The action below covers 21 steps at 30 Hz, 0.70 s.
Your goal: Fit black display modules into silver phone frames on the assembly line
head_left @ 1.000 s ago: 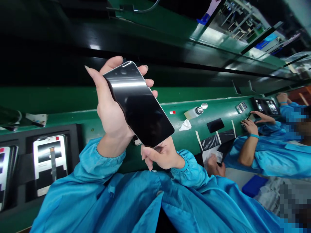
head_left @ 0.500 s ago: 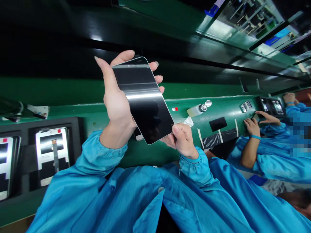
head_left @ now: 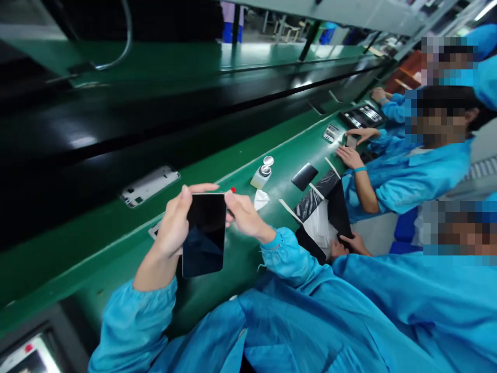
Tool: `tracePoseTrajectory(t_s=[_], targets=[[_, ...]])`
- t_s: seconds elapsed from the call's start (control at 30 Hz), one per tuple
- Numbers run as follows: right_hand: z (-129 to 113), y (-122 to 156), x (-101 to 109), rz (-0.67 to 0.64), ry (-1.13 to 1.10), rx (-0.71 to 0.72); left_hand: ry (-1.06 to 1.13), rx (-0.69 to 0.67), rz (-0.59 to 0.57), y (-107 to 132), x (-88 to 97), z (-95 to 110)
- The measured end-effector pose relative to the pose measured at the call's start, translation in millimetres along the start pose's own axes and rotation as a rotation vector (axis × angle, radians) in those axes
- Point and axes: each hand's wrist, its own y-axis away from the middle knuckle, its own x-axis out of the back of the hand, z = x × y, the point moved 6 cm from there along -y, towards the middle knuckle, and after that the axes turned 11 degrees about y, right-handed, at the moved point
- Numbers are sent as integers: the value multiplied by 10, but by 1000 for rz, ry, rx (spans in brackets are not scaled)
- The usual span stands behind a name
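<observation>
A phone screen (head_left: pixel 204 238) with dark glass and a thin pale edge is held up in front of me above the green bench. My left hand (head_left: pixel 173 228) is closed along its left side, the thumb at the upper left corner and a finger stretched behind the top edge. At the upper right corner, my right hand (head_left: pixel 244 212) pinches the screen between thumb and fingers. Partly behind my left hand, a small pale piece (head_left: pixel 154 230) lies on the bench. Farther off, a whitish phone housing (head_left: pixel 150 186) with cut-outs rests on the dark strip.
A bottle (head_left: pixel 261 177) with its lid flipped up stands beside a crumpled white tissue (head_left: pixel 261 199). Another dark screen (head_left: pixel 305 176) lies farther right. Co-workers in blue sit along the bench; one person's hands (head_left: pixel 351 147) hold a part. A dark tray (head_left: pixel 66 331) occupies the lower left.
The phone screen has come lower and turned upright, still in both hands. My right hand has shifted from its lower right corner to the upper right. The view has swung right; the phone housing now shows.
</observation>
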Motion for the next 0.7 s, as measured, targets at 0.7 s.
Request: tracePoseTrajectory(t_s=[0.7], targets=[[760, 796, 2558, 995, 565, -546, -76, 99, 260, -2244, 215, -529]])
